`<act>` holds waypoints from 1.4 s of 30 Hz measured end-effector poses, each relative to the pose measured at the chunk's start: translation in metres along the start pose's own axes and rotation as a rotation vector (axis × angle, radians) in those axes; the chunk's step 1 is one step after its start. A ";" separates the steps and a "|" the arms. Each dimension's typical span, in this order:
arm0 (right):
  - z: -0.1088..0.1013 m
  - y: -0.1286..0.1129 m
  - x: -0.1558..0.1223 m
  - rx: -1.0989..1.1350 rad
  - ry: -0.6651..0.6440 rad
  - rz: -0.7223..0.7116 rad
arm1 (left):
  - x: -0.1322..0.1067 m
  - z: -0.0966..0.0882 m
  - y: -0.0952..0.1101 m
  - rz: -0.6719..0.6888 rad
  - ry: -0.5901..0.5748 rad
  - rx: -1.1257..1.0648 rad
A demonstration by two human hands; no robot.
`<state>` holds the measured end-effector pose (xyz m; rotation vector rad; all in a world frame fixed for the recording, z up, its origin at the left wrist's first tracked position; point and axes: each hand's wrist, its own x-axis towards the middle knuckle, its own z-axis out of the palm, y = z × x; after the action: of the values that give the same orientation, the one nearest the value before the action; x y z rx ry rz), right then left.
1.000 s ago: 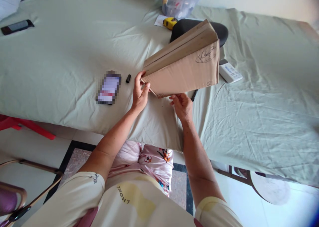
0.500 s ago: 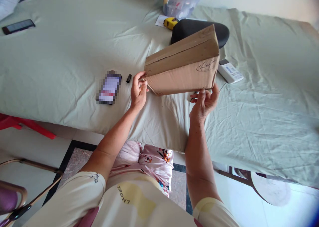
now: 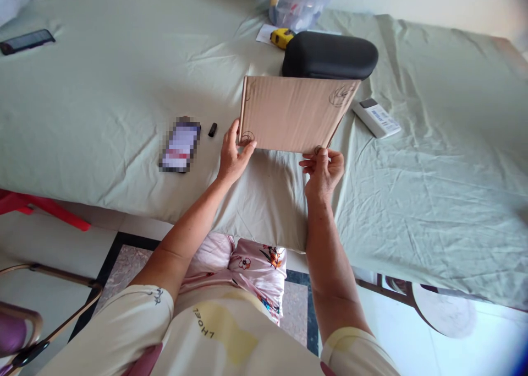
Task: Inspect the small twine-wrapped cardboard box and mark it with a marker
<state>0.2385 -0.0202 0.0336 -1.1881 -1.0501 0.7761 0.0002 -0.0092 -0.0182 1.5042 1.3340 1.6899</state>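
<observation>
A flat brown cardboard box [image 3: 295, 112] is held just above the table covered in pale green cloth [image 3: 115, 78], its broad face towards me. My left hand [image 3: 233, 158] grips its lower left corner, thumb on the face. My right hand [image 3: 324, 169] pinches its lower right corner with the fingers curled. Small pen doodles mark the box's corners.
Behind the box lies a black oblong case [image 3: 330, 55], with a yellow tape measure [image 3: 281, 37] and a clear plastic tub [image 3: 299, 1] beyond. A white remote [image 3: 376, 117] lies at the right. A phone [image 3: 180, 145] and small black cap [image 3: 212, 129] lie left; another phone [image 3: 27, 40] far left.
The box has swung from a tilted, edge-on pose to flat and face-on. My right hand has shifted along its lower edge to the right corner.
</observation>
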 end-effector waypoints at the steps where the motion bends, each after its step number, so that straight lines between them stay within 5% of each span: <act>1: 0.000 0.000 0.000 -0.007 -0.012 0.007 | 0.000 0.000 0.001 0.007 -0.013 -0.008; 15: 0.004 0.012 -0.009 -0.220 -0.097 -0.072 | -0.001 0.001 0.002 0.038 0.045 0.137; 36: 0.001 0.002 -0.005 -0.156 -0.063 -0.023 | 0.000 0.003 0.013 -0.028 0.047 -0.009; 42: -0.009 -0.004 -0.002 -0.437 -0.046 -0.013 | 0.000 -0.002 0.031 -0.047 0.110 0.105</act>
<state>0.2461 -0.0261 0.0368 -1.5349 -1.3063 0.5795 0.0051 -0.0222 0.0093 1.4433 1.5256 1.7188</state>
